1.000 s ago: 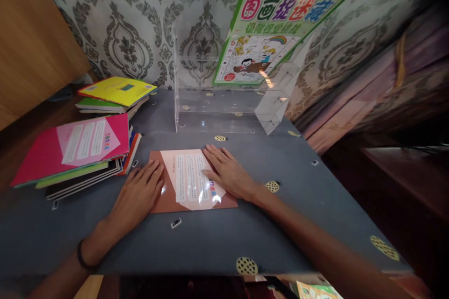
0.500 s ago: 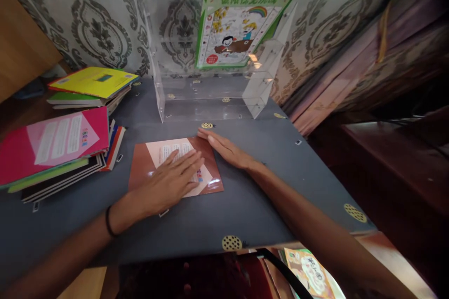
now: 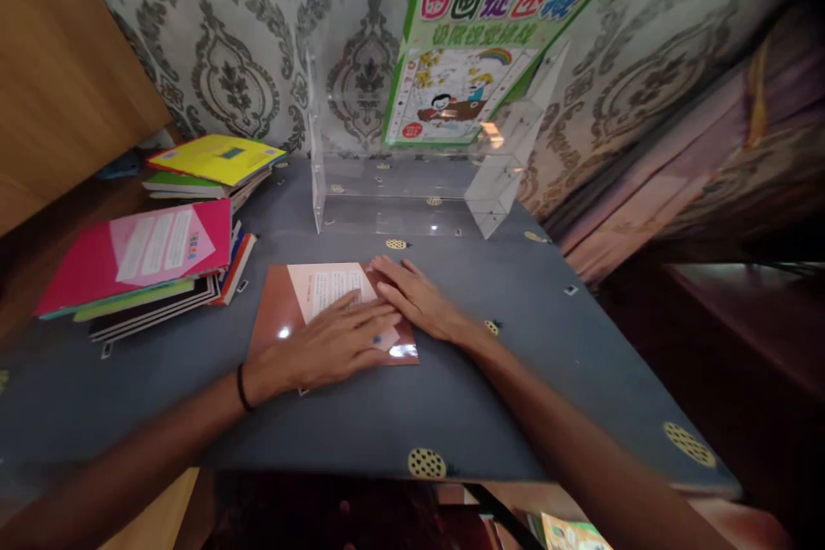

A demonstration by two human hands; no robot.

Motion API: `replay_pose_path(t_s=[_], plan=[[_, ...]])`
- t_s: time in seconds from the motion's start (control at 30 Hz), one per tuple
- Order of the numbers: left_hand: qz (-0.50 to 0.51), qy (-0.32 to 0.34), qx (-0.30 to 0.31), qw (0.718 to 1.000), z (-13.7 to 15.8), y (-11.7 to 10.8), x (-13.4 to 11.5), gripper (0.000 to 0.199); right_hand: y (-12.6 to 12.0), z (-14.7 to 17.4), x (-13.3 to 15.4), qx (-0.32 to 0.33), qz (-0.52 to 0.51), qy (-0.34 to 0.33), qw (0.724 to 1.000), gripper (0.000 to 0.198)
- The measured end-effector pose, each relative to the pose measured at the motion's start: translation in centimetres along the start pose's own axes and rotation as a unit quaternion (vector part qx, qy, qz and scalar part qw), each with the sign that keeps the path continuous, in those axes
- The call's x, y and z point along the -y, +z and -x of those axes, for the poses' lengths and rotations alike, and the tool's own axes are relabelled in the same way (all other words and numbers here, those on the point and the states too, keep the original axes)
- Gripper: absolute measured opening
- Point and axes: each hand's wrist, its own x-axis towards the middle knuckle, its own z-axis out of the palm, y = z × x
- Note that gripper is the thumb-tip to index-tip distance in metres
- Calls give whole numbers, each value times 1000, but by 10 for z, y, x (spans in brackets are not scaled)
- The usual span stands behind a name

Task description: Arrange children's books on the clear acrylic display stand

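Observation:
A thin brown book [image 3: 274, 309] lies face down on the blue-grey table, with a pale panel and printed text on its cover. My left hand [image 3: 341, 339] rests flat over its lower middle, fingers stretched toward the right, a dark band on the wrist. On the book's upper right part lies my right hand [image 3: 418, 296], its fingers extended and pointing up and left. The fingertips of my left hand come up close to my right hand; whether they touch I cannot tell. Part of the cover's print is hidden beneath both hands.
Stacked books, a pink one [image 3: 138, 253] and a yellow one [image 3: 219, 156] on top, stand at the left. A clear acrylic stand [image 3: 400, 215] at the back holds a green picture book [image 3: 477, 94]. The table edge [image 3: 503, 479] runs along the front.
My right hand has come from the book's upper right corner onto its cover. My left hand has slid right across the cover. The view has shifted, showing more of the green book.

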Motion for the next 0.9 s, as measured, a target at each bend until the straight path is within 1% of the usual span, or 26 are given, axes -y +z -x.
replay_pose_path(t_s=[0.1,0.17,0.27,0.43,0.5,0.57,0.63,0.67,0.77,0.9], plan=[[-44,-81,-59,994,25,5,22,53,1,0,7,11,72,-8,997,64],[-61,-106,-91,988,37,10,35,51,0,1,13,26,108,-5,994,62],[-87,-96,-115,985,43,16,46,48,-3,2,20,31,136,6,990,60],[-102,-61,-178,977,48,25,43,42,-7,5,27,41,133,21,990,60],[-100,-28,-174,979,53,29,41,48,-9,6,29,47,131,27,990,60],[-96,6,-141,985,57,31,40,64,-11,6,32,55,129,37,989,61],[-102,13,-111,989,59,31,38,76,-12,6,34,61,127,46,989,61],[-111,7,-103,988,60,31,36,78,-12,6,35,61,125,46,989,61],[-156,-5,-104,982,58,28,30,74,-11,6,33,58,119,46,990,61],[-238,20,-113,964,58,34,20,62,-10,7,25,40,90,38,994,61]])
